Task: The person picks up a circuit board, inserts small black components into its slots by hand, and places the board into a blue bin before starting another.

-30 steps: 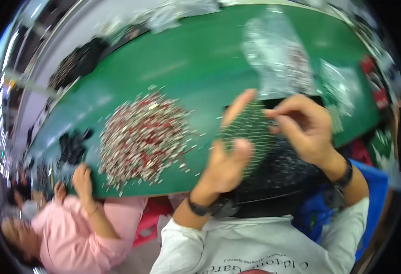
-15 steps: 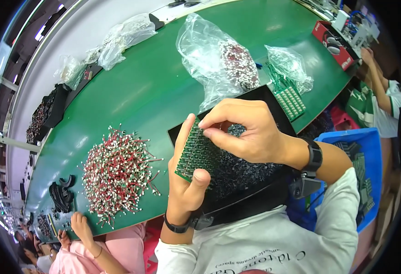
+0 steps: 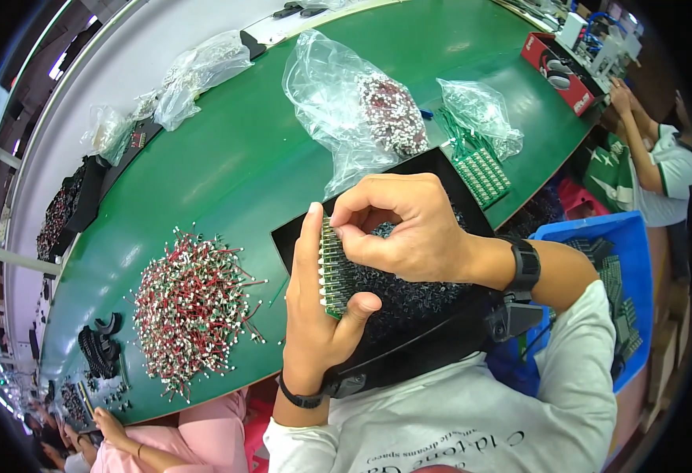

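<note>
1. Green desk [image 3: 227,165] ahead of me, carrying everything
2. Black tray [image 3: 425,339] of dark bits under my hands, perhaps to catch drops
3. Wire heap [image 3: 192,311] to the left, likely kept aside
4. My right hand [image 3: 409,229]: fingers narrowed, whether on something I can't tell
5. My left hand [image 3: 310,315], probably steadying what it grips
6. Board [image 3: 330,276], tilted in my left hand, above the tray
</note>
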Action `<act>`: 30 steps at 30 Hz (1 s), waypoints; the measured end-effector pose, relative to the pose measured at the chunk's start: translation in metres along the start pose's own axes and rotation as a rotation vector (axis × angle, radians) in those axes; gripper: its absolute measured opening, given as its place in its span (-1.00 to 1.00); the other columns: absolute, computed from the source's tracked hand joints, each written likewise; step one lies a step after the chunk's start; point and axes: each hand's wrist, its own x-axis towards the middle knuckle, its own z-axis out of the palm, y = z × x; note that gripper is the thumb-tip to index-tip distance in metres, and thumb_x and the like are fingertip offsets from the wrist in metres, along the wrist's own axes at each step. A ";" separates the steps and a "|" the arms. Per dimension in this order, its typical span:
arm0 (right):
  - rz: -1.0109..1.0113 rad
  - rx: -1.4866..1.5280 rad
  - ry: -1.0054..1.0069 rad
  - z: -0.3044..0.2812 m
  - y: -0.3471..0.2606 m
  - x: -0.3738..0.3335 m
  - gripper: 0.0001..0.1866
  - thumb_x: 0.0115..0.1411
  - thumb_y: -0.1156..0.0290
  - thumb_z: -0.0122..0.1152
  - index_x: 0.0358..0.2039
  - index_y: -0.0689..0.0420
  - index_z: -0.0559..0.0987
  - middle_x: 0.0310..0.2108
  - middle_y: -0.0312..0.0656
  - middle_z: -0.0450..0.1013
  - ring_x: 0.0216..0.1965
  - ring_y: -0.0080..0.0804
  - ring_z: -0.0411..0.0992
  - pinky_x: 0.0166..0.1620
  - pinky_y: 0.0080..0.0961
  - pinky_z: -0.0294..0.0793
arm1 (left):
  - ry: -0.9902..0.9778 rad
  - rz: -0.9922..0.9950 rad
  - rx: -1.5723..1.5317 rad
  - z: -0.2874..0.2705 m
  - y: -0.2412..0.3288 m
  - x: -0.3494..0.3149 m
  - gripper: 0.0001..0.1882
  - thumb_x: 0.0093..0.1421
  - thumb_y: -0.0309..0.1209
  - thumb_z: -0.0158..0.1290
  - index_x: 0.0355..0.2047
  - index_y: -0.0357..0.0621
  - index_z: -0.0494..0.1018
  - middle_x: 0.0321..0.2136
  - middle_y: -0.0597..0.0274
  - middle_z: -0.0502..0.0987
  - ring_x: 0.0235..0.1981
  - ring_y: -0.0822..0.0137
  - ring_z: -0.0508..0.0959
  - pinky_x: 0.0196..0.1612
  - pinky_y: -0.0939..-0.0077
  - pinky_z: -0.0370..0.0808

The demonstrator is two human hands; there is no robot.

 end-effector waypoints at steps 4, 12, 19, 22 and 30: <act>0.144 0.142 0.002 0.000 0.000 -0.001 -0.91 0.06 0.66 0.26 -0.38 0.26 0.60 -0.46 -0.26 0.54 -0.40 -0.66 0.52 -0.33 -0.67 0.55 | 0.047 -0.052 -0.070 0.003 0.004 0.001 0.12 0.13 0.24 0.12 0.35 -0.45 -0.04 0.08 -0.17 0.39 0.05 0.06 0.49 0.11 0.26 0.41; -0.044 -0.152 -0.142 -0.012 0.005 0.001 -0.86 0.04 0.66 0.28 -0.35 0.25 0.62 -0.45 -0.19 0.54 -0.47 -0.52 0.53 -0.38 -0.64 0.53 | 0.128 -0.126 -0.272 0.003 0.004 0.001 0.18 0.10 0.29 0.12 0.38 -0.40 -0.09 0.09 -0.11 0.38 0.04 0.19 0.48 0.10 0.34 0.40; -0.134 -0.057 -0.028 -0.002 -0.001 0.004 -0.85 0.04 0.68 0.29 -0.34 0.24 0.64 -0.41 -0.17 0.58 -0.43 -0.52 0.56 -0.37 -0.60 0.55 | 0.074 -0.090 -0.208 0.001 0.003 0.001 0.15 0.13 0.26 0.10 0.37 -0.41 -0.08 0.07 -0.16 0.41 0.07 0.06 0.48 0.13 0.26 0.39; -0.164 -0.113 -0.042 0.002 0.000 0.004 -0.86 0.05 0.66 0.30 -0.33 0.24 0.64 -0.41 -0.17 0.58 -0.42 -0.51 0.58 -0.34 -0.61 0.57 | 0.051 -0.062 -0.138 0.002 0.001 0.000 0.13 0.14 0.24 0.11 0.36 -0.43 -0.07 0.07 -0.21 0.39 0.08 -0.01 0.47 0.12 0.22 0.39; -0.050 -0.013 -0.030 0.001 -0.004 0.002 -0.89 0.04 0.66 0.26 -0.37 0.26 0.61 -0.44 -0.18 0.57 -0.40 -0.55 0.58 -0.32 -0.63 0.58 | 0.011 -0.015 -0.042 0.000 -0.002 -0.001 0.14 0.12 0.24 0.13 0.37 -0.39 -0.07 0.08 -0.17 0.37 0.03 0.04 0.48 0.10 0.23 0.41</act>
